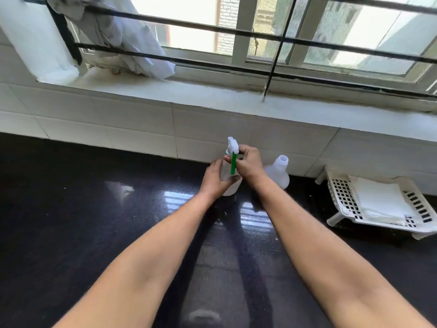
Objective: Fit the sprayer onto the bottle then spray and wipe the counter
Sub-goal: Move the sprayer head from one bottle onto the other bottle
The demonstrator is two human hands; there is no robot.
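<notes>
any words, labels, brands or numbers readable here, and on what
No text can be read in this view. The bottle in the left hand, the sprayer, the second bottle, the basket and the cloth in it all show plain surfaces, no label or print.

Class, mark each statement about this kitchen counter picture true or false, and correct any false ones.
1. The left hand holds the body of the bottle. True.
2. The right hand is wiping the counter. False: its fingers grip the sprayer at the top of the bottle.
3. The second bottle, to the right, has a spray head fitted. False: its neck is open, with nothing on it.
4. A folded white cloth lies in the basket. True.
5. The basket stands on the windowsill. False: it stands on the counter, at the right.
</notes>
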